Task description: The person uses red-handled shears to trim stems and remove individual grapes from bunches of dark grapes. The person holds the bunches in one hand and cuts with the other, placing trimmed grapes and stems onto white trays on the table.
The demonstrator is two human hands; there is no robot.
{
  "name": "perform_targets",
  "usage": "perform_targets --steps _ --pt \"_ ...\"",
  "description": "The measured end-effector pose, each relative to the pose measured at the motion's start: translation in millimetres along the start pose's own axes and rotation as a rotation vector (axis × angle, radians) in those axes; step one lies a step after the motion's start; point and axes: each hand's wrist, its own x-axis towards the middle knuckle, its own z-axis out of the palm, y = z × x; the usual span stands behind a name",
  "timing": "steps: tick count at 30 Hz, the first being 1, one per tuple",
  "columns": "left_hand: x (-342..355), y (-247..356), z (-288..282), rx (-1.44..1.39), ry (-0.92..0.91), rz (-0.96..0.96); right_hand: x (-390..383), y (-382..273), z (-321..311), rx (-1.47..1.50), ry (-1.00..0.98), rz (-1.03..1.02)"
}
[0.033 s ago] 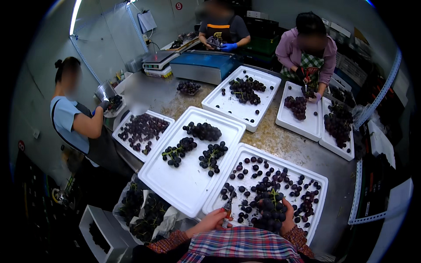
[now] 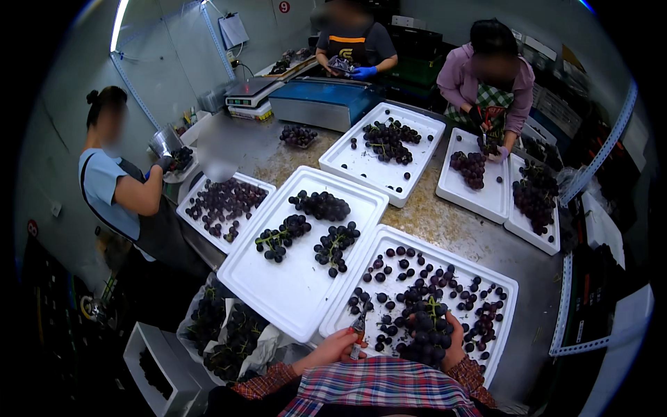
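From close above, the head-worn fisheye looks down across the worktable [image 2: 445, 228].

A blue-topped machine [image 2: 326, 97] stood beside a scale [image 2: 251, 90] on the metal tabletop [image 2: 445, 219]; a white clipboard [image 2: 233, 31] hung near the wall [image 2: 167, 76], and an aproned person [image 2: 376, 47] stood behind the machine.

Few markings showed clearly

A small round sign [image 2: 284, 7] in red and white, bearing a single character, stood high on the back wall [image 2: 281, 35]. A similar red disc [image 2: 33, 227] marked the wall at far left, dimmer and near the dark rim of the view. A yellow emblem [image 2: 347, 53] sat below an orange band [image 2: 347, 40] on a co-worker's dark apron [image 2: 358, 53]. Any writing on the pale hanging sheet [image 2: 233, 30] or the scale [image 2: 256, 88] was too small to read.
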Motion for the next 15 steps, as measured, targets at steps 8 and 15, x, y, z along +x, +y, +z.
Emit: perform_targets --steps 8,15 --pt "-5.3 6.9 11.8 -0.100 0.056 0.003 1.8 2.6 5.2 0.030 -0.018 -0.039" --pt "0.7 5.7 3.3 -0.076 0.019 0.012 -2.8 4.6 14.1 -0.027 0.012 -0.047"
